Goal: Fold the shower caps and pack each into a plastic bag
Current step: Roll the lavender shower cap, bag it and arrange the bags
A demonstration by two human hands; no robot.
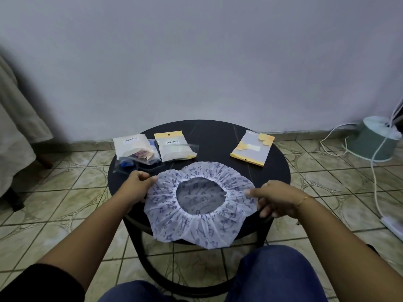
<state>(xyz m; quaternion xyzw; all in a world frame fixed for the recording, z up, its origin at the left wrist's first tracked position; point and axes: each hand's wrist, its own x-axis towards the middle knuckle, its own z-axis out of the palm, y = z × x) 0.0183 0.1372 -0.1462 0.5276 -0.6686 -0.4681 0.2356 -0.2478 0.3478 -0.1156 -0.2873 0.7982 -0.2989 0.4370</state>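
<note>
I see a small round black desk [272, 171] on a tiled floor [65, 203] against a plain wall [196, 51]. The shower cap [196, 223] lies spread open, overhanging the near edge; my left hand [136, 184] and right hand [277, 198] pinch its opposite rims. Plastic bags [176, 147] line the far side (one [253, 148] sits apart, right). A fan base [375, 138] and cables stand right.

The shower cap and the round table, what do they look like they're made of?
Shower cap: likely thin plastic film, white with a blue print; it looks translucent and gathers into fine pleats round an elastic opening. Both hands hold its edges.
Table: dark, smooth top with faint pale veins, maybe stone or a stone-look laminate; the picture leaves that open.
</note>
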